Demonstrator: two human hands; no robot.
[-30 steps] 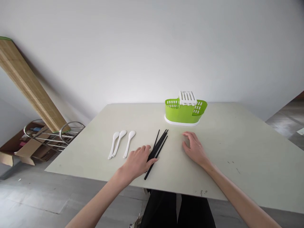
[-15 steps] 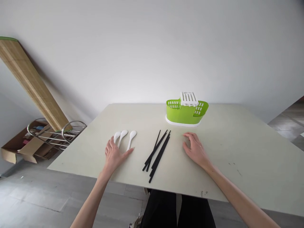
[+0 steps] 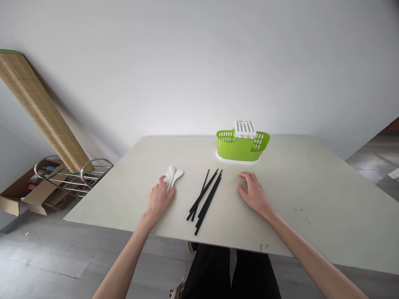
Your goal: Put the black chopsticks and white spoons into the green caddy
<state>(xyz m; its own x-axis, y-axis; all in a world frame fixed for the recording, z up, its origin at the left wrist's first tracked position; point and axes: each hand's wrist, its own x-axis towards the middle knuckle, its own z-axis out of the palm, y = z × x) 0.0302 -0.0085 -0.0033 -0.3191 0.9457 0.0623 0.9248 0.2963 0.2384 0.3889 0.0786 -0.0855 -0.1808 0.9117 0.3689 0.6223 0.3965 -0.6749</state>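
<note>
Gripped in the left hand [image 3: 159, 198]: white spoons [image 3: 173, 177], bunched together, bowls poking out past the fingers, low on the table [image 3: 311, 187]. Fingers curled around the handles. Hard to count the spoons, at least 2. Resting flat just to the right: right hand [image 3: 254, 194], palm down, fingers a bit bent, holding nothing. Lying between both hands: black chopsticks [image 3: 205, 198], a loose bunch, pointing slantwise toward the far side. Standing farther back, near the wall: green basket [image 3: 241, 147] with a white base and a white slotted part on top. Off to the left, on the floor: metal rack [image 3: 70, 176], rolled bamboo mat [image 3: 40, 112] leaning on the wall, cardboard box [image 3: 18, 199].
</note>
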